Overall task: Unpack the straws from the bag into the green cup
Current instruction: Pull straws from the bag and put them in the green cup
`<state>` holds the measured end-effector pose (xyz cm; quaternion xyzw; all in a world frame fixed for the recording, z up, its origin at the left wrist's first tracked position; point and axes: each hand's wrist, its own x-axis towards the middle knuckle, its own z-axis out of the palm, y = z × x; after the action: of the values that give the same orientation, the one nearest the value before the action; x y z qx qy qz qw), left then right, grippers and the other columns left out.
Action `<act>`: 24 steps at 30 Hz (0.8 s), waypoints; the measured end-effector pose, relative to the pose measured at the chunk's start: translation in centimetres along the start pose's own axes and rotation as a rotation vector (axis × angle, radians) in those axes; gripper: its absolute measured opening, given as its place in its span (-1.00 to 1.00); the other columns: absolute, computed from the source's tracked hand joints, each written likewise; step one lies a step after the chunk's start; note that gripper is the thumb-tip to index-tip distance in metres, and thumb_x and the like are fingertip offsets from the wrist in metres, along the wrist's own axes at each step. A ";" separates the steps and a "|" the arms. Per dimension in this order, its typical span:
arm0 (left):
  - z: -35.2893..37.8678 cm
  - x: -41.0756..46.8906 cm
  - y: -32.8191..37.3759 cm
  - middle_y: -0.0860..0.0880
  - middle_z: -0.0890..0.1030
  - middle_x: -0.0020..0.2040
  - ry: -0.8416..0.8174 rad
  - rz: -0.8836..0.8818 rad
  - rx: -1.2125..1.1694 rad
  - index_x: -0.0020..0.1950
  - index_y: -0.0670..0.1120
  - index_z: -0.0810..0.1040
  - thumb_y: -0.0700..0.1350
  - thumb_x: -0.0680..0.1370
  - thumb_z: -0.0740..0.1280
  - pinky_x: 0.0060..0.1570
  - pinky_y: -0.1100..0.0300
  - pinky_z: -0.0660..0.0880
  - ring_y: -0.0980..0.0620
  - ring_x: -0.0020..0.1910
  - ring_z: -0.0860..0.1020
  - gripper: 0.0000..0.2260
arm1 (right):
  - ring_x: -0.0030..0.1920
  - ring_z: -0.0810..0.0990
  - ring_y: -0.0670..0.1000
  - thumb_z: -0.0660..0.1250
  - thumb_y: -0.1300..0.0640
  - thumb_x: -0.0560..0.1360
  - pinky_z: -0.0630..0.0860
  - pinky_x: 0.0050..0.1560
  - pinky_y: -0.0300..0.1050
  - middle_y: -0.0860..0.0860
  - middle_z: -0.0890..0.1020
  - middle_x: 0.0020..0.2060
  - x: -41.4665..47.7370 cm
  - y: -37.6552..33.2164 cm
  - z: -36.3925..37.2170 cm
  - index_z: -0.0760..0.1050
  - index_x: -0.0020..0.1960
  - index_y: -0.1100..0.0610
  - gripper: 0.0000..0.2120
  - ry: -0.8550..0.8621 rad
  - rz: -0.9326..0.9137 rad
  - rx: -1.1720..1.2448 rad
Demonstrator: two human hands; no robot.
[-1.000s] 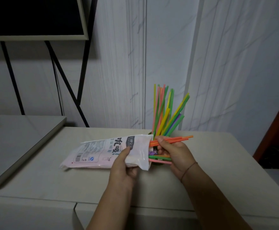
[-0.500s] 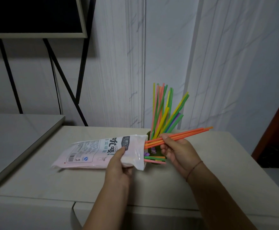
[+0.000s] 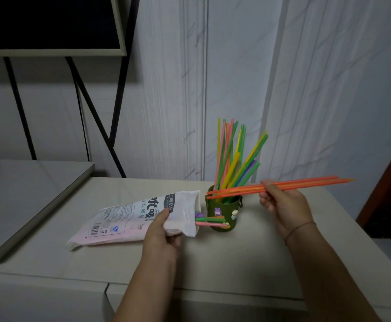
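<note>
A white and pink plastic straw bag (image 3: 129, 219) lies on the table, its open mouth facing right. My left hand (image 3: 163, 233) grips it near the mouth. A few green and pink straws (image 3: 209, 221) poke out of the bag. The green cup (image 3: 222, 212), with small figures stuck on its side, stands just right of the bag and holds several upright straws (image 3: 234, 156) in yellow, green, pink and purple. My right hand (image 3: 282, 205) pinches a few orange straws (image 3: 306, 183), held nearly level, clear of the bag, their left ends over the cup's rim.
The beige table (image 3: 248, 259) has a seam along its front. A grey slab (image 3: 27, 196) lies at the left, lower than the table. Black stand legs (image 3: 92, 117) rise behind under a dark framed screen (image 3: 50, 24). A white panelled wall is close behind the cup.
My right hand has drawn the orange straws rightward, fully out of the bag. My left hand has kept hold of the bag in the same place.
</note>
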<state>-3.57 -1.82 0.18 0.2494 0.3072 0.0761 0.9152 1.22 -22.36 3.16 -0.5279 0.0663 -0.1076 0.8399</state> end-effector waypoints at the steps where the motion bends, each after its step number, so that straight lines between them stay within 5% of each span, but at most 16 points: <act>1: 0.0 0.0 0.0 -0.06 0.63 -0.30 0.002 -0.001 0.001 -0.14 -0.11 0.48 -0.28 0.50 0.34 -0.52 0.16 0.54 0.01 -0.25 0.55 -0.91 | -0.56 0.52 -0.18 0.29 0.31 0.50 0.51 -0.46 -0.37 -0.04 0.54 -0.61 0.3 -0.1 -0.3 0.51 -0.14 0.27 -0.94 0.023 -0.023 -0.026; 4: 0.0 0.0 -0.1 -0.07 0.59 -0.19 0.006 -0.006 -0.002 -0.15 -0.10 0.48 -0.28 0.50 0.34 -0.52 0.16 0.54 0.01 -0.25 0.55 -0.90 | -0.56 0.52 -0.19 0.30 0.30 0.50 0.49 -0.48 -0.39 -0.03 0.56 -0.59 0.9 -0.3 -0.8 0.51 -0.15 0.26 -0.94 0.074 -0.108 -0.120; 8: 0.0 0.2 -0.3 -0.02 0.64 -0.47 0.008 -0.010 0.000 -0.16 -0.10 0.49 -0.28 0.48 0.36 -0.51 0.16 0.55 0.04 -0.40 0.60 -0.89 | -0.54 0.53 -0.19 0.29 0.29 0.51 0.50 -0.45 -0.41 0.10 0.54 -0.39 1.2 -0.2 -0.5 0.50 -0.05 0.29 -0.94 0.045 -0.202 -0.287; 11: 0.0 0.2 -0.4 -0.03 0.65 -0.40 0.007 -0.005 0.012 -0.15 -0.10 0.49 -0.27 0.47 0.37 -0.52 0.16 0.55 0.08 -0.54 0.60 -0.89 | -0.45 0.54 -0.08 0.30 0.24 0.51 0.54 -0.38 -0.34 0.10 0.56 -0.39 1.2 0.9 0.7 0.52 -0.05 0.26 -0.92 -0.033 -0.208 -0.478; 14: -0.1 0.2 -0.6 -0.06 0.63 -0.24 0.003 -0.005 0.017 -0.13 -0.10 0.48 -0.27 0.48 0.37 -0.50 0.16 0.55 0.04 -0.42 0.61 -0.89 | -0.41 0.53 -0.01 0.30 0.19 0.51 0.53 -0.27 -0.14 0.08 0.56 -0.42 1.2 2.4 1.8 0.55 -0.08 0.25 -0.88 -0.082 -0.196 -0.617; 18: -0.1 0.2 -0.5 -0.01 0.63 -0.48 -0.007 -0.004 -0.011 -0.15 -0.10 0.50 -0.28 0.48 0.36 -0.49 0.15 0.56 0.04 -0.45 0.62 -0.89 | -0.36 0.54 0.01 0.27 0.14 0.52 0.47 -0.19 -0.13 0.06 0.57 -0.40 1.3 3.8 2.5 0.54 -0.12 0.22 -0.84 -0.077 -0.204 -0.726; 24: 0.0 0.2 -0.3 -0.03 0.66 -0.38 -0.006 -0.004 0.005 -0.15 -0.09 0.49 -0.28 0.47 0.37 -0.49 0.16 0.56 0.04 -0.44 0.62 -0.88 | -0.18 0.59 0.12 0.37 0.18 0.45 0.53 -0.04 -0.05 0.15 0.62 -0.24 1.2 4.1 2.6 0.54 -0.17 0.17 -0.93 -0.057 -0.183 -0.732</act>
<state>-3.41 -2.05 -0.09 0.2514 0.3050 0.0725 0.9157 3.39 -18.67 0.56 -0.7996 0.0296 -0.1364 0.5841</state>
